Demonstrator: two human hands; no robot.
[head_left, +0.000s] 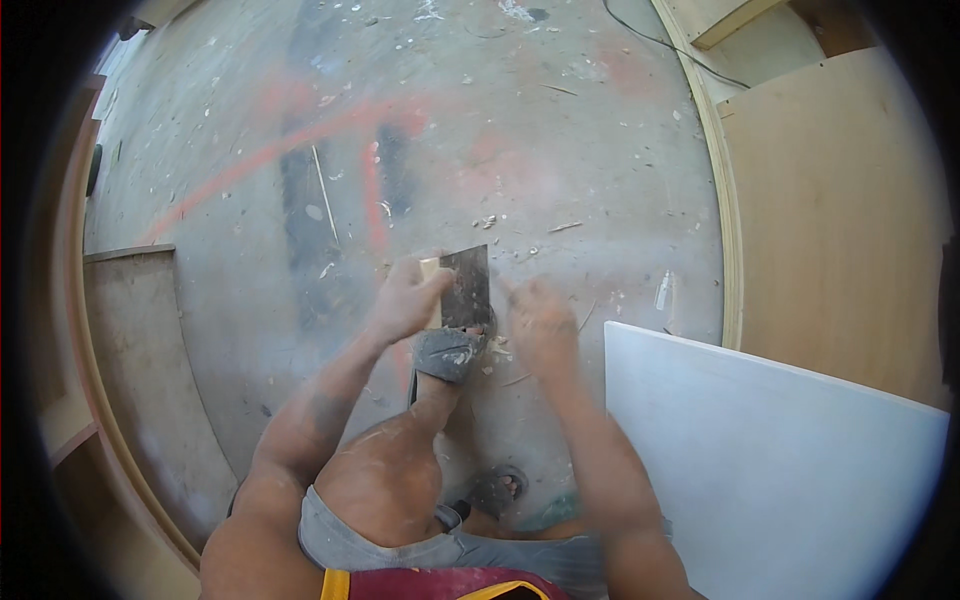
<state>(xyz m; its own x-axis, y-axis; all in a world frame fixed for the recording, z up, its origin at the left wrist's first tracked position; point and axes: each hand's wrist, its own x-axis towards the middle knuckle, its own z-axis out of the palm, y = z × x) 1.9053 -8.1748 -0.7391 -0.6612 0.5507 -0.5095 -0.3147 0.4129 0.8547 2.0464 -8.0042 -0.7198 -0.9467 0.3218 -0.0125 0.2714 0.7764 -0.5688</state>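
Observation:
My left hand (405, 300) grips a broad putty knife (467, 287) by its pale wooden edge handle, thumb pressed against it. Its dark, stained metal blade stands above my foot and faces right. Just to the right of the blade is my right hand (543, 325), apart from it. Motion smears its fingers, which look partly curled; whether anything is between them cannot be made out. Below the blade, a dusty grey sandal (448, 354) covers my forward foot. My other foot (510, 487) is lower down, also in a sandal.
A white panel (770, 470) leans at the lower right, beside a plywood panel (835, 200) with a pale wooden edge. Wooden frames (75, 300) and a brown board (150, 340) line the left. Wood scraps and red paint streaks mark the concrete floor (560, 130); a dark cable (670, 45) runs far right.

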